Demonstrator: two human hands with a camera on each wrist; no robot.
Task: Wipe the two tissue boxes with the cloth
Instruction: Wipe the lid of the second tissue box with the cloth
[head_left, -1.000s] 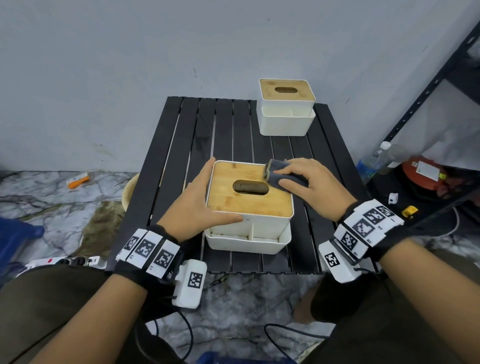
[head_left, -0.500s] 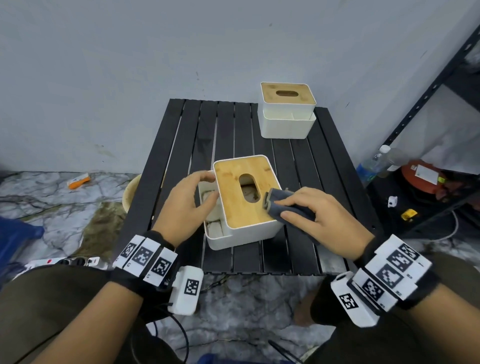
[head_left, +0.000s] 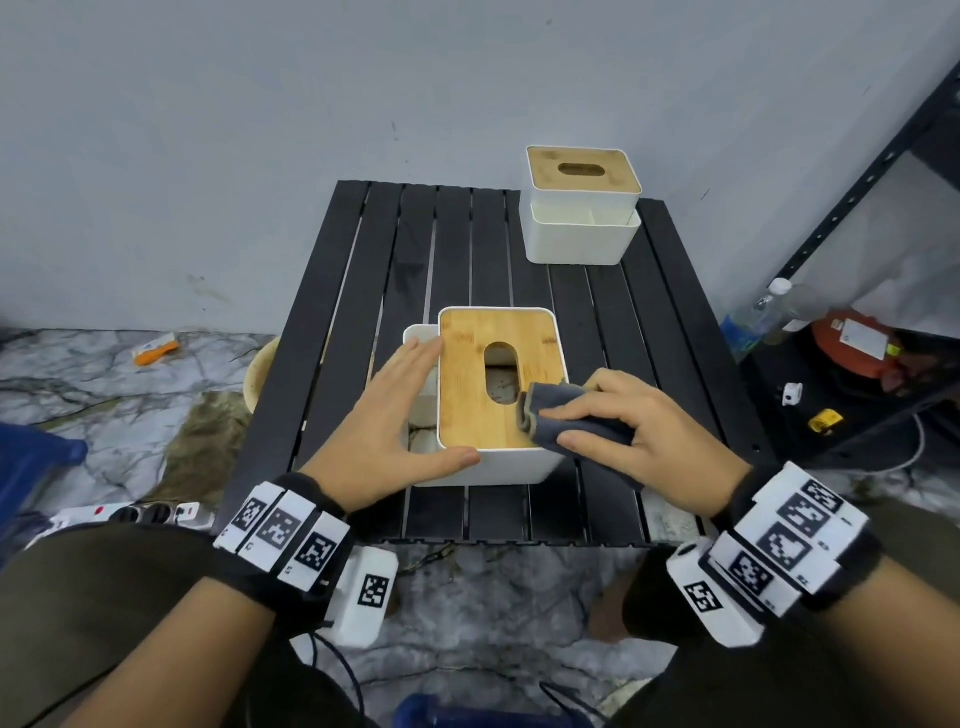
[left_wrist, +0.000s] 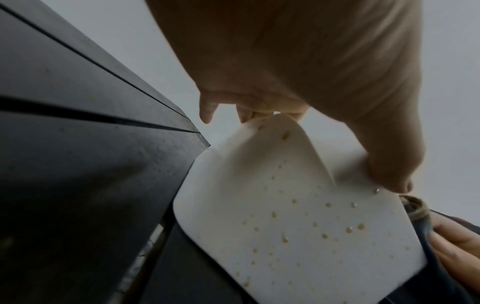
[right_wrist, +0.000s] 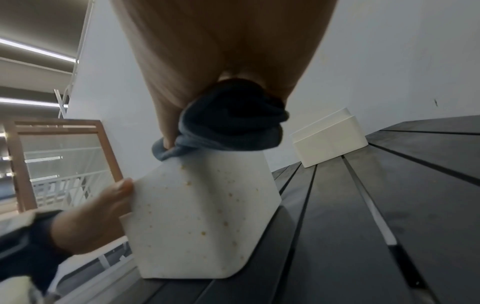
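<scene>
Your right hand (head_left: 644, 441) grasps the folded dark cloth (head_left: 566, 415), fingers curled over it and thumb under its near edge, pressing it onto the right near corner of the wooden lid (head_left: 488, 384) of the nearer tissue box (head_left: 498, 462). That box sits on the near half of the black slatted table (head_left: 363, 291), with brownish spots on its white side wall. Your left hand (head_left: 395, 436) is released, fingers straight: the fingers lie along the box's left side over its side pocket, and the thumb rests against the near wall. The second tissue box (head_left: 582, 208) stands untouched at the far right corner of the table, well apart from both hands.
</scene>
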